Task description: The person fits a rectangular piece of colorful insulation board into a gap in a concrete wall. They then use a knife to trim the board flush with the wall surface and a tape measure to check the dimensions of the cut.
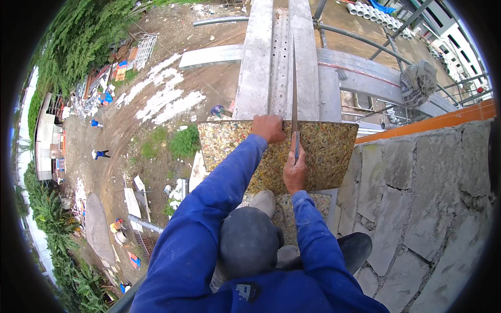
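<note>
A speckled multicoloured board [326, 151] lies across in front of my knees. My left hand [268, 128] is closed over its far edge, the fingers partly hidden beyond it. Just to the right, my right hand [295, 171] is wrapped round the handle of a hand saw [294, 104]. The saw's long narrow blade points away from me and reaches past the board's far edge, over grey planks. Whether its teeth sit in a cut I cannot tell. A shoe [262, 203] shows below the board's near edge.
Grey scaffold planks [254, 68] run ahead, with metal pipes [360, 34] at the right. A rough block wall [407, 198] rises close on my right, beneath an orange beam [433, 123]. Far below on the left, people [100, 154] stand on dirt ground. A wrapped bundle [419, 83] hangs on the scaffold.
</note>
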`<action>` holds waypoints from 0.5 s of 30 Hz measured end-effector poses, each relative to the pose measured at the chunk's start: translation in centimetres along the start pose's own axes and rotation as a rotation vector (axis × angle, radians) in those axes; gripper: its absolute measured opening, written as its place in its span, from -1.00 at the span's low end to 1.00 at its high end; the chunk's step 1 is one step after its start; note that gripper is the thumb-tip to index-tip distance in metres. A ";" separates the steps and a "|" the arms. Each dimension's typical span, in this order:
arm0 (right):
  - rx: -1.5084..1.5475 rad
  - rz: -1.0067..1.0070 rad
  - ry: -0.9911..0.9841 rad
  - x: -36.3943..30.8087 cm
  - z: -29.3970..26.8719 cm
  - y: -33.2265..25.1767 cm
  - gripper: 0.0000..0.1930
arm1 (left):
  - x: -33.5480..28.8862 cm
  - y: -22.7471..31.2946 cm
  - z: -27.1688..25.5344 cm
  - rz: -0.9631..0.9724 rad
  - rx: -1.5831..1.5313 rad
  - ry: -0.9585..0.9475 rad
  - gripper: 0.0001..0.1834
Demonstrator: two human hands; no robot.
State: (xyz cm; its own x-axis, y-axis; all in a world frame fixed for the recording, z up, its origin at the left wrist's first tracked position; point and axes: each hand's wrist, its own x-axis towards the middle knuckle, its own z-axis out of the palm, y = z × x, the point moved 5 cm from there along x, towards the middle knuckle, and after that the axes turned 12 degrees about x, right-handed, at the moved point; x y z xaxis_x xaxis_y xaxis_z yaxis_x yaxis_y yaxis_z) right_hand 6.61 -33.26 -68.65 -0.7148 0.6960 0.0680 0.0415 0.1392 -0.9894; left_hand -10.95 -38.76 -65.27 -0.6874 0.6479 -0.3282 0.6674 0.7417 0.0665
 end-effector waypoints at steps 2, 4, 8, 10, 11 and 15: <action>-0.075 0.249 -0.171 -0.4 -0.5 -4.7 -0.57 | 0.1 -2.5 1.9 -0.059 0.001 -0.104 -0.57; -0.174 0.397 -0.208 -5.8 -4.6 -8.1 -0.57 | 0.7 -3.4 2.4 -0.093 0.002 -0.138 -0.54; -0.130 0.230 -0.181 -14.8 -11.5 -12.1 -0.60 | 0.7 -2.8 2.3 -0.066 0.013 -0.137 -0.53; -0.113 0.233 -0.157 -13.6 -10.7 -11.3 -0.62 | 1.0 -2.1 1.8 -0.049 0.015 -0.114 -0.52; -0.111 0.316 -0.154 -10.4 -8.2 -8.6 -0.63 | 0.6 -1.6 1.8 -0.054 0.029 -0.105 -0.51; -0.132 0.102 -0.050 0.9 0.1 -1.5 -0.64 | 1.8 -2.1 -0.2 -0.062 0.046 -0.131 -0.45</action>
State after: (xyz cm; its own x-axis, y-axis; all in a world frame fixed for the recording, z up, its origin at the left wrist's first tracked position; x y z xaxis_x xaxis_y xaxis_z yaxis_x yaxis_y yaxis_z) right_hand 5.81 -32.91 -67.13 -0.7359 0.6758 -0.0419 0.2045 0.1628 -0.9652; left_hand -13.62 -39.08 -65.79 -0.6862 0.5708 -0.4509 0.6394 0.7688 0.0003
